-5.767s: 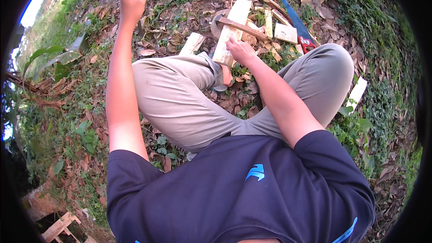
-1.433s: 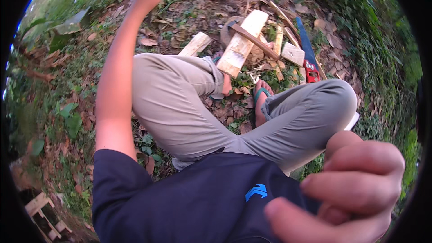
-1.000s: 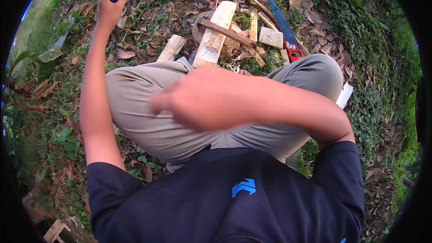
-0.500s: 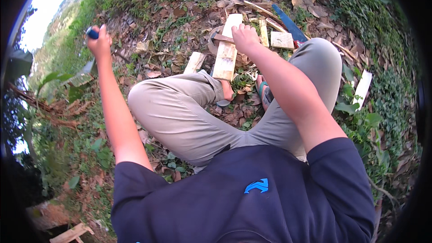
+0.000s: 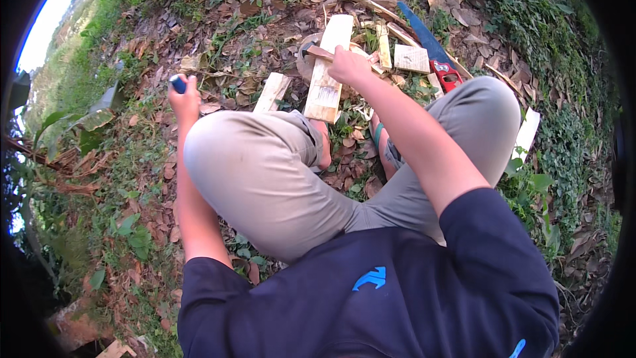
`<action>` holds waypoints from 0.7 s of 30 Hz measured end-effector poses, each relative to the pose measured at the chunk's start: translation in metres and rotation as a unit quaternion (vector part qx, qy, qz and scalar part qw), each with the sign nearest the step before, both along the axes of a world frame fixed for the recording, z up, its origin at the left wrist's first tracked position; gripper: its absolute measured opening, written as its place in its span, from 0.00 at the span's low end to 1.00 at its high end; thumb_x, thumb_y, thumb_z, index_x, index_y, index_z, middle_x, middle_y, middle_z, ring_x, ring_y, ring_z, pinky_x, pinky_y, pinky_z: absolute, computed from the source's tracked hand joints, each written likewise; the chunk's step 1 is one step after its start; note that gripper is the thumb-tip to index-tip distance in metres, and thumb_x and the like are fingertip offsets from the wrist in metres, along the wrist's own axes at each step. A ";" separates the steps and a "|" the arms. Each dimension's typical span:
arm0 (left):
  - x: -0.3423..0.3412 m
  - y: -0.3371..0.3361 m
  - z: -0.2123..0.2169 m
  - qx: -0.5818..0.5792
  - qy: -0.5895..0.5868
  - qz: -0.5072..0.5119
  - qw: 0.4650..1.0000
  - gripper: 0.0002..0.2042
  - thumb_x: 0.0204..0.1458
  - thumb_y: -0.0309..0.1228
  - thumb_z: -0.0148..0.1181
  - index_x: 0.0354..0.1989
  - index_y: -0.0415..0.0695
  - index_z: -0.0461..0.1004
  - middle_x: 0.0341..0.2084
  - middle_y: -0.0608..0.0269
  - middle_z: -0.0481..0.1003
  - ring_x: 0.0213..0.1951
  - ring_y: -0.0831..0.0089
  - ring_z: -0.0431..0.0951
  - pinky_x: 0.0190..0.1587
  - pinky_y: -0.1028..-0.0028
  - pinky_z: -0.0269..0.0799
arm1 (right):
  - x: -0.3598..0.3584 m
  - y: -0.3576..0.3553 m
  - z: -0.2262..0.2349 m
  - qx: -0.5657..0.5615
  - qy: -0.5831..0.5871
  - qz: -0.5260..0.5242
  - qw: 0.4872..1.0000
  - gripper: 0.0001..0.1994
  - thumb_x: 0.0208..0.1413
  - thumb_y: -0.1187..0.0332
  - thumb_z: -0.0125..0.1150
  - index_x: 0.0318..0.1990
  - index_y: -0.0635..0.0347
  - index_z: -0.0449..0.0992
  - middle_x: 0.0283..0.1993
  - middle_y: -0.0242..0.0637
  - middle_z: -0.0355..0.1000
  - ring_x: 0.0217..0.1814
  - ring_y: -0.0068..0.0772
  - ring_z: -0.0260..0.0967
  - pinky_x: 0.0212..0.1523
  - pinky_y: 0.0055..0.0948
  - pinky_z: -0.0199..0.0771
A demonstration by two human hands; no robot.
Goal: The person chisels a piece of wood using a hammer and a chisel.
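On the leaf-strewn ground, the right hand [image 5: 348, 66] grips a pale, flat plank [image 5: 326, 73]; the left hand [image 5: 185, 101] clenches a blue handle [image 5: 177, 83].

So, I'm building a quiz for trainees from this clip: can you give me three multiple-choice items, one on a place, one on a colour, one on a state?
1. Where does the saw lie?
A. on the leaves beyond the right knee
B. across the lap
C. in the left hand

2. What colour is the handle gripped by the left hand?
A. yellow
B. blue
C. white

3. How is the right hand placed?
A. raised in the air
B. tucked behind the back
C. resting on the long pale plank

Answers: 1 A, the saw with its blue blade lies on the ground among wood offcuts; 2 B, a blue end shows above the fist; 3 C, the fingers sit on the plank's edge.
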State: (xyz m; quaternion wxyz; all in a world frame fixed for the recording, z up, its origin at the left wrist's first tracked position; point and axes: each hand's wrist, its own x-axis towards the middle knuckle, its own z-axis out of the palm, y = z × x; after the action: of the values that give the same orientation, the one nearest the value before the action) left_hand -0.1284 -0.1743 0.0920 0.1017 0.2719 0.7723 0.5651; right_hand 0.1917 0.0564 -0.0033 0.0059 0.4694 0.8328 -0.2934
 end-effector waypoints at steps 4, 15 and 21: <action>0.018 0.029 -0.066 -0.028 0.008 -0.063 0.998 0.10 0.56 0.27 0.65 0.31 0.47 0.67 0.19 0.72 0.68 0.19 0.83 0.66 0.21 0.77 0.61 | 0.021 -0.021 -0.027 -0.161 0.147 -0.138 0.966 0.23 0.48 0.54 0.68 0.35 0.72 0.82 0.36 0.57 0.80 0.40 0.51 0.82 0.42 0.44 0.80; 0.049 0.110 -0.158 -0.041 -0.020 -0.164 0.985 0.10 0.54 0.26 0.66 0.29 0.43 0.67 0.22 0.71 0.66 0.26 0.80 0.65 0.32 0.74 0.65 | 0.020 -0.140 -0.075 -0.122 0.242 -0.462 0.844 0.34 0.36 0.48 0.84 0.39 0.67 0.73 0.36 0.45 0.77 0.39 0.43 0.77 0.42 0.39 0.75; 0.075 0.127 -0.150 -0.041 0.033 -0.217 0.975 0.09 0.55 0.26 0.65 0.30 0.42 0.68 0.22 0.70 0.66 0.27 0.80 0.64 0.32 0.74 0.65 | 0.008 -0.135 -0.086 -0.121 0.257 -0.416 0.864 0.27 0.45 0.52 0.80 0.34 0.62 0.68 0.30 0.37 0.71 0.30 0.32 0.69 0.35 0.34 0.72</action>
State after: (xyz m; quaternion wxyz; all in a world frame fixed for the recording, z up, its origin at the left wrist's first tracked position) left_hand -0.0533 -0.0471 -0.0581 0.2078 0.4471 0.7203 0.4880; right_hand 0.1998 -0.0784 -0.0890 -0.2746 0.6761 0.4901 -0.4769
